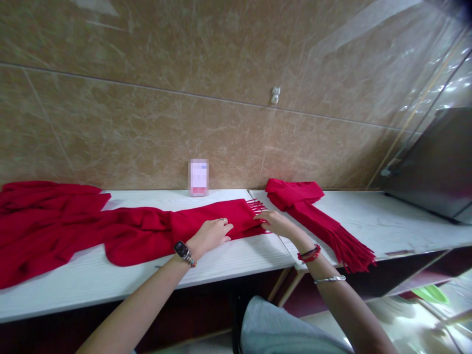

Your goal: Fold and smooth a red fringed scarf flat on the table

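A red scarf [212,212] lies along the white table, flat at its fringed right end and bunched up towards the left. My left hand [212,236], with a ring and a watch at the wrist, rests on the flat part with its fingers stretched over the cloth. At the fringed end, my right hand [275,222] has its fingers closed on the scarf's edge; the fingertips are partly hidden. A second red scarf [313,216], folded, lies to the right of that hand, its fringe hanging over the table's front edge.
A blurred phone-like screen [198,178] stands against the tiled wall [147,128] behind the scarf. The white table [236,253] has a seam near my right hand. A dark grey appliance [435,167] stands at the far right. A green basin [430,293] is low at right.
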Action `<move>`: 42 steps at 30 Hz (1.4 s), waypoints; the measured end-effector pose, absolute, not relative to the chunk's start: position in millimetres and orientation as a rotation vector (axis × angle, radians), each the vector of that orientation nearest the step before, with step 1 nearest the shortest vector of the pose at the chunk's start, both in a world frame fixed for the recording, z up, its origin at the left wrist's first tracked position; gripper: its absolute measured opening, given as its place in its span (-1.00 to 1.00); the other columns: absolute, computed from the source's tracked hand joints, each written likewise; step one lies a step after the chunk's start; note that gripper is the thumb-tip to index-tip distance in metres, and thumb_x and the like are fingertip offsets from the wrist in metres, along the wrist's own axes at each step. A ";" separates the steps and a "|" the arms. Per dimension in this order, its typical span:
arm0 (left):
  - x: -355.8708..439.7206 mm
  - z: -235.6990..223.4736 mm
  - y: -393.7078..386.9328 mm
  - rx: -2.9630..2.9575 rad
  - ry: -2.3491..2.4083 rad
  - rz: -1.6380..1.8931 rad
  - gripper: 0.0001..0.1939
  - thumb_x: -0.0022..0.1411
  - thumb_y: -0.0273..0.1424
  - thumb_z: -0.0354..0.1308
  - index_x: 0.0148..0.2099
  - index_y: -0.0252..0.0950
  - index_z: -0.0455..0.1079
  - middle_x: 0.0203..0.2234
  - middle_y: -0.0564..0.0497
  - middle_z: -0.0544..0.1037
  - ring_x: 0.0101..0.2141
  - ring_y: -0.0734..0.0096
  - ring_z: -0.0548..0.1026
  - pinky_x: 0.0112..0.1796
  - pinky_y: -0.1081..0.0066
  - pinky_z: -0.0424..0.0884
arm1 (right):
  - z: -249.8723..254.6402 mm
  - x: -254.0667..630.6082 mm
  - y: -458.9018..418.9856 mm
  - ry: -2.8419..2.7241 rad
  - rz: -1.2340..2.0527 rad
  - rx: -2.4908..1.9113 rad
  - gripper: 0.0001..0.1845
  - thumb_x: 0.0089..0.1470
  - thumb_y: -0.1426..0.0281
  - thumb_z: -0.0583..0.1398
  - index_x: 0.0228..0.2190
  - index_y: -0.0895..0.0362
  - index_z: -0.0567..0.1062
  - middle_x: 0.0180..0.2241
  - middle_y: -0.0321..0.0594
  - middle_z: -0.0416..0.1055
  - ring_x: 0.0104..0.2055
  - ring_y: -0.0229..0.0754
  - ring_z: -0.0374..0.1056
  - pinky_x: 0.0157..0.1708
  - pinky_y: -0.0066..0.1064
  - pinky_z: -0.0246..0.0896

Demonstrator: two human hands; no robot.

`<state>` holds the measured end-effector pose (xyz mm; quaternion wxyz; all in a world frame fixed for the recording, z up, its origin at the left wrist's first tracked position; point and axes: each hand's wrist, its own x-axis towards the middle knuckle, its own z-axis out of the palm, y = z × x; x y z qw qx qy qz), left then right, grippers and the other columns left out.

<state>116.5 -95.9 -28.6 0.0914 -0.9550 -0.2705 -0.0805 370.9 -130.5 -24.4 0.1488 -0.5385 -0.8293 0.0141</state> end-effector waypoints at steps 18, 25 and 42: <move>116.4 -30.9 -91.9 -2.801 -0.722 -0.229 -0.85 0.20 -0.53 -0.02 -0.21 -0.28 0.34 -0.32 -0.05 0.43 -0.29 0.31 0.44 -0.35 0.41 0.35 | -28.1 363.0 -130.5 -2.326 0.066 -1.616 -0.45 -0.23 0.70 0.02 -0.15 0.16 0.44 -0.18 -0.09 0.33 -0.13 -0.14 0.24 -0.09 -0.31 0.14; 117.8 -32.6 -94.1 -2.797 -0.697 -0.235 -0.84 0.20 -0.53 -0.03 -0.23 -0.28 0.35 -0.31 -0.07 0.43 -0.26 0.30 0.42 -0.26 0.38 0.34 | -28.7 353.0 -135.1 -2.432 0.125 -1.709 -0.34 -0.26 0.71 -0.02 -0.07 0.14 0.41 -0.09 -0.06 0.31 -0.08 -0.14 0.25 -0.04 -0.33 0.13; 115.6 -41.8 -90.7 -3.164 -1.145 0.030 -0.56 0.30 -0.15 -0.23 0.22 0.11 -0.06 0.24 0.01 -0.09 0.17 -0.17 -0.13 -0.04 -0.23 -0.08 | -21.6 391.6 -146.9 -2.604 0.593 -1.691 -0.23 -0.21 0.50 0.24 0.10 0.07 0.20 0.14 -0.14 0.09 0.16 -0.09 0.03 0.13 -0.25 -0.06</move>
